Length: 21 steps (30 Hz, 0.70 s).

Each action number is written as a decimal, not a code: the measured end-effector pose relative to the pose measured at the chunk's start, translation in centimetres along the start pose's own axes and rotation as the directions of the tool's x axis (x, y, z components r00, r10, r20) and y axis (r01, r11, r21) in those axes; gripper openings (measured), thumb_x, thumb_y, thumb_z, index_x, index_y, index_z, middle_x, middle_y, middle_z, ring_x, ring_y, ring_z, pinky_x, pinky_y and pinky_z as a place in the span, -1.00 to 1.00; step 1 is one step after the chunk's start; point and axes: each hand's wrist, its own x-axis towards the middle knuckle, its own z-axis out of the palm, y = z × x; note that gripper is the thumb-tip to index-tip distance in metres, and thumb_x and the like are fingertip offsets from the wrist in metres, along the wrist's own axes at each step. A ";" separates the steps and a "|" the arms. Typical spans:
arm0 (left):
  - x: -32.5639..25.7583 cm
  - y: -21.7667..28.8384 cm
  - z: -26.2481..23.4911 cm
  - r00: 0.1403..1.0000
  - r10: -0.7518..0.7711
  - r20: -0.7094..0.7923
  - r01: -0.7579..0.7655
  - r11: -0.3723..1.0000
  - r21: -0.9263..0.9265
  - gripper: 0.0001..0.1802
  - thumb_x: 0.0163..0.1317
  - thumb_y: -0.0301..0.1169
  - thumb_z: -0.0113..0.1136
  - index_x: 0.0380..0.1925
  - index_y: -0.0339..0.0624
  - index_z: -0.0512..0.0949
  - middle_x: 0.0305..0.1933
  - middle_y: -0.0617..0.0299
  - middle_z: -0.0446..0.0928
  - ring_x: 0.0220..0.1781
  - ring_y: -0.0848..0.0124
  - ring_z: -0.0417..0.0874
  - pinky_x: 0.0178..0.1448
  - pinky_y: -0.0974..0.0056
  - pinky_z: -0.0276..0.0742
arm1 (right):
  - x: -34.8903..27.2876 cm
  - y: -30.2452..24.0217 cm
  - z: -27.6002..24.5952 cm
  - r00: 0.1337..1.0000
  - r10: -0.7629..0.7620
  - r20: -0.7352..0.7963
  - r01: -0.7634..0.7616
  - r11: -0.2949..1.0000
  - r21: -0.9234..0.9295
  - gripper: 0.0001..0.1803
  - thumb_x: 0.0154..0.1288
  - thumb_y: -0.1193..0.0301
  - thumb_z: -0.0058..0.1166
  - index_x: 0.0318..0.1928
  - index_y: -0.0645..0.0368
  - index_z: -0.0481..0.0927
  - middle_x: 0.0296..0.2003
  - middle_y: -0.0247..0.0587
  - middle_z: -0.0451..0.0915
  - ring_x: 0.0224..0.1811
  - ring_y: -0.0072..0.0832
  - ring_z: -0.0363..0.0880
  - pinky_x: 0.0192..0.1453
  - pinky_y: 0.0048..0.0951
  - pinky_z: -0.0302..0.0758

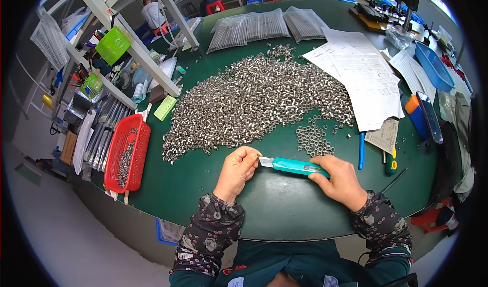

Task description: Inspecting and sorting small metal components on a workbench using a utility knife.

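Note:
My right hand (341,179) is wrapped round the handle of a teal utility knife (295,165), its blade pointing left. The thumb lies near the slider. At the blade's tip, my left hand (237,171) is closed in a pinch of thumb and forefinger. What it pinches, if anything, is too small to make out. Just beyond both hands spreads a large heap of small silvery metal rings (254,99). A flat group of rings (315,140) lies apart from the heap, beyond my right hand.
A red plastic basket (141,157) with some metal pieces hangs at the table's left edge. Paper sheets (368,83), a blue pen (361,149) and a phone (429,116) lie right. Bagged metal rods (267,25) lie at the far side. A shelf frame (147,58) stands left.

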 end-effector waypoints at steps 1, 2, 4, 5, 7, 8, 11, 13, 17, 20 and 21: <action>0.0 0.0 0.0 1.000 0.001 -0.004 -0.001 1.000 0.006 -0.84 0.26 -0.37 0.00 -0.37 -0.23 0.46 -0.57 0.39 0.37 -0.70 0.74 0.18 -0.66 0.62 0.06 | 0.0 0.0 0.0 1.000 -0.002 -0.002 0.002 1.000 0.000 -0.74 0.09 0.30 0.11 -0.23 0.14 0.51 -0.44 -0.15 0.51 -0.44 -0.18 0.50 -0.38 -0.26 0.42; 0.0 0.0 0.0 1.000 0.001 -0.004 -0.001 1.000 0.006 -0.84 0.26 -0.37 0.00 -0.37 -0.23 0.46 -0.57 0.39 0.37 -0.70 0.74 0.18 -0.66 0.62 0.06 | 0.0 0.0 0.0 1.000 -0.003 -0.002 0.003 1.000 0.001 -0.74 0.09 0.30 0.11 -0.23 0.14 0.51 -0.44 -0.15 0.51 -0.44 -0.18 0.50 -0.38 -0.26 0.42; 0.0 -0.1 -0.1 1.000 0.004 -0.007 -0.004 1.000 0.020 -0.84 0.27 -0.35 0.00 -0.38 -0.22 0.45 -0.58 0.40 0.36 -0.70 0.75 0.17 -0.66 0.62 0.06 | 0.0 0.0 0.0 1.000 0.001 0.004 -0.001 1.000 0.003 -0.75 0.09 0.30 0.11 -0.23 0.14 0.51 -0.44 -0.15 0.51 -0.44 -0.18 0.50 -0.38 -0.26 0.42; 0.0 -0.1 -0.1 1.000 0.004 -0.007 -0.004 1.000 0.020 -0.84 0.27 -0.35 0.00 -0.38 -0.22 0.45 -0.58 0.40 0.36 -0.70 0.75 0.17 -0.66 0.62 0.06 | 0.0 0.0 0.0 1.000 0.002 0.004 -0.002 1.000 0.003 -0.75 0.09 0.30 0.11 -0.23 0.14 0.51 -0.44 -0.15 0.51 -0.44 -0.18 0.50 -0.38 -0.26 0.42; 0.0 0.0 0.0 1.000 0.011 -0.010 -0.011 0.999 0.051 -0.83 0.27 -0.34 -0.01 -0.39 -0.20 0.45 -0.59 0.41 0.35 -0.69 0.75 0.17 -0.65 0.63 0.05 | 0.0 0.0 0.0 1.000 0.005 0.007 -0.005 1.000 0.001 -0.75 0.09 0.29 0.11 -0.24 0.14 0.51 -0.44 -0.15 0.51 -0.44 -0.18 0.50 -0.38 -0.27 0.42; -0.1 0.0 0.0 1.000 0.011 -0.010 -0.010 0.999 0.051 -0.83 0.27 -0.34 -0.01 -0.39 -0.20 0.45 -0.59 0.41 0.35 -0.69 0.75 0.17 -0.65 0.63 0.05 | 0.0 0.0 0.0 1.000 0.005 0.007 -0.005 1.000 0.001 -0.75 0.09 0.29 0.11 -0.24 0.14 0.51 -0.44 -0.15 0.51 -0.44 -0.18 0.50 -0.38 -0.27 0.42; -0.1 0.0 0.1 1.000 0.007 -0.024 -0.005 0.997 0.075 -0.82 0.27 -0.32 -0.01 -0.39 -0.19 0.45 -0.59 0.43 0.34 -0.69 0.76 0.16 -0.65 0.63 0.04 | 0.0 0.0 0.1 1.000 -0.006 -0.008 0.006 1.000 0.002 -0.75 0.09 0.29 0.11 -0.24 0.13 0.52 -0.45 -0.15 0.51 -0.44 -0.18 0.51 -0.38 -0.26 0.42; -0.1 0.0 0.1 1.000 0.006 -0.019 -0.004 0.997 0.081 -0.82 0.27 -0.31 -0.01 -0.40 -0.18 0.44 -0.60 0.43 0.33 -0.69 0.76 0.16 -0.64 0.62 0.02 | -0.1 0.0 0.1 1.000 -0.003 0.000 0.003 1.000 0.001 -0.75 0.08 0.29 0.11 -0.24 0.13 0.52 -0.45 -0.15 0.51 -0.44 -0.18 0.51 -0.38 -0.26 0.42; -0.1 0.1 0.2 1.000 -0.007 -0.021 0.009 0.996 0.084 -0.81 0.28 -0.30 -0.02 -0.40 -0.17 0.44 -0.60 0.44 0.32 -0.68 0.76 0.15 -0.65 0.62 0.01 | -0.1 0.0 0.0 1.000 0.001 0.003 -0.001 1.000 0.000 -0.75 0.08 0.29 0.11 -0.24 0.13 0.52 -0.46 -0.15 0.51 -0.44 -0.18 0.51 -0.39 -0.26 0.42; -0.2 0.1 0.2 1.000 -0.012 -0.025 0.014 0.995 0.103 -0.80 0.29 -0.28 -0.03 -0.41 -0.16 0.44 -0.61 0.44 0.31 -0.68 0.76 0.15 -0.65 0.62 0.01 | -0.1 0.0 0.1 1.000 -0.001 0.006 0.001 1.000 -0.001 -0.75 0.08 0.30 0.11 -0.24 0.13 0.52 -0.46 -0.16 0.50 -0.45 -0.18 0.50 -0.39 -0.26 0.41; -0.2 0.1 0.2 1.000 -0.015 -0.025 0.017 0.993 0.113 -0.79 0.29 -0.27 -0.04 -0.41 -0.15 0.44 -0.61 0.45 0.30 -0.68 0.76 0.15 -0.65 0.62 0.01 | -0.1 0.0 0.1 1.000 -0.003 0.006 0.003 1.000 0.000 -0.75 0.08 0.30 0.10 -0.24 0.13 0.52 -0.46 -0.16 0.50 -0.45 -0.19 0.50 -0.39 -0.26 0.41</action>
